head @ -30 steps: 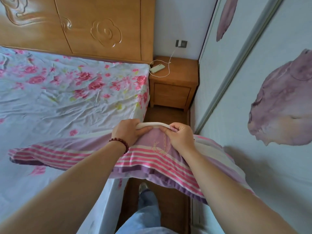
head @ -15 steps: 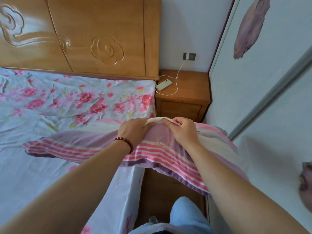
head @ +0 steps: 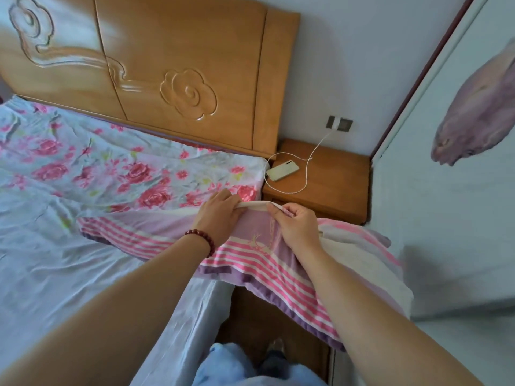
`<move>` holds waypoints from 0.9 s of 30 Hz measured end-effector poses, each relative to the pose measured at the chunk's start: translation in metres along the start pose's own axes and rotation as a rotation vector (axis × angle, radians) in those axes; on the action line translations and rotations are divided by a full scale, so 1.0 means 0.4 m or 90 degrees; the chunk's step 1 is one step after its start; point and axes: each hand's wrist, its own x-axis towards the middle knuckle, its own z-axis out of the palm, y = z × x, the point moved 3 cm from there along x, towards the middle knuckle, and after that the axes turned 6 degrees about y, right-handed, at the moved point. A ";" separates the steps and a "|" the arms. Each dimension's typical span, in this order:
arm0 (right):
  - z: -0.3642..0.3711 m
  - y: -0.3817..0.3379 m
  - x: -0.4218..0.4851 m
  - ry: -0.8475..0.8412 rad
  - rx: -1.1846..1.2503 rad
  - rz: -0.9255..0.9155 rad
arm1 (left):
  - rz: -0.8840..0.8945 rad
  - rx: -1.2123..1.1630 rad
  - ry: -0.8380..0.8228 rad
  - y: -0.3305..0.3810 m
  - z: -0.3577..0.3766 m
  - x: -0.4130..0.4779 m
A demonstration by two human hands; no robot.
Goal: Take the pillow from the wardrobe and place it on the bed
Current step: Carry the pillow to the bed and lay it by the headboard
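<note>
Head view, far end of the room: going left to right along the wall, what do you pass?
Carved wooden headboard → phone charging on the nightstand → wall socket → wardrobe door with its purple print.

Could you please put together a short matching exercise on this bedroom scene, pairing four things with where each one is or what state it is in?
Things:
1. pillow
2. phone
3. bracelet
4. headboard

Places or states:
A. lying on the bedside table, cable plugged in
B. around the left wrist
C. gripped by both hands, partly over the bed edge
D. upright against the wall, carved with swirls

Pairs: 1-C, 2-A, 3-B, 4-D
</note>
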 end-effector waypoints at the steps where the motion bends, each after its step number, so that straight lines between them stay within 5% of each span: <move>1: 0.005 0.001 0.028 -0.002 0.002 0.000 | -0.013 -0.007 0.009 -0.002 0.004 0.023; 27: 0.484 -0.156 0.618 -0.118 0.084 0.002 | -0.201 -0.007 0.109 -0.437 -0.072 0.541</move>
